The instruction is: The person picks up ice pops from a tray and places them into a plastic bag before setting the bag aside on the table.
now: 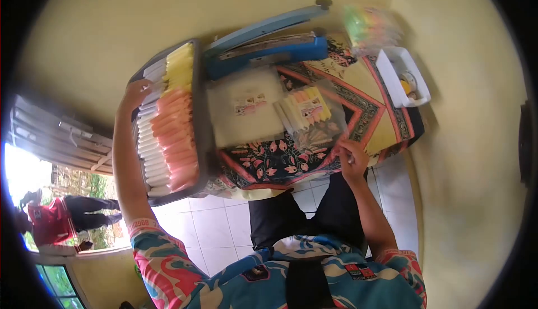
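My left hand (134, 94) is at the upper left of a dark tray (203, 157), its fingers closed among white wrapped sticks (151, 149). Beside those sticks lie rows of pink-orange ones (175, 135) and yellow ones (179, 65). My right hand (353, 161) pinches the near right corner of a clear plastic bag (330, 132). Inside the bag a few pale, orange and yellow sticks lie side by side under a printed label (311, 110). Left of it rests a stack of flat clear bags (246, 124) with similar labels.
A blue bag sealer (269, 56) stands at the table's back, its arm raised. Filled bags (371, 27) and a white box (392, 79) with small items stand at the right. A patterned cloth (263, 166) covers the table. A person in red (53, 222) is outside, left.
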A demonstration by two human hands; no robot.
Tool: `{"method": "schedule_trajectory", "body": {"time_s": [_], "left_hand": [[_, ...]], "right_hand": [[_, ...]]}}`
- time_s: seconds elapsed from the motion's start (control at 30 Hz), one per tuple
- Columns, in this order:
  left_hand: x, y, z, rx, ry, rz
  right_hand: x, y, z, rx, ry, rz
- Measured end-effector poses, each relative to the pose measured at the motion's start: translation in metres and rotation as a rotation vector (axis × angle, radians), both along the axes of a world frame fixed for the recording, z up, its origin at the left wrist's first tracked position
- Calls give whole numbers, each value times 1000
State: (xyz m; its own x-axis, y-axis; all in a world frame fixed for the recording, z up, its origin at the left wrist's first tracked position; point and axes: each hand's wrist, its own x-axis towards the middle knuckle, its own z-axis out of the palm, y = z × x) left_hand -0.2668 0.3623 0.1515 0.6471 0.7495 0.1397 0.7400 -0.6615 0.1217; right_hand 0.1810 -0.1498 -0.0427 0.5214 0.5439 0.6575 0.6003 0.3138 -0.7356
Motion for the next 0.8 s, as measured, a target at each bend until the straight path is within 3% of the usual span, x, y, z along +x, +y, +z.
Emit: {"method": "schedule_trajectory", "body": {"time_s": [0.07,0.17,0.2,0.23,0.4,0.5,0.6,0.8], "left_hand": [[-13,-5,2,-38,-10,10],[-12,-17,11,-44,-41,-14],[-10,-23,17,-92,-35,71],[-20,-17,10,-25,-101,1],[-63,9,-2,-96,-291,121],[-85,30,-20,-83,-162,199],[-72,15,-17,-168,86,237],[-80,66,-68,-263,270,268]], "right_hand": [[0,-6,-11,-35,108,43],[5,-5,-15,-19,-65,-1],[5,-3,-13,-11,-126,-8],[4,-3,-14,-13,-100,8],[2,-3,-17,31,-36,47],[9,-5,-32,-11,-112,0],[6,-4,-39,29,20,53],[6,-9,-41,-16,94,62]]}}
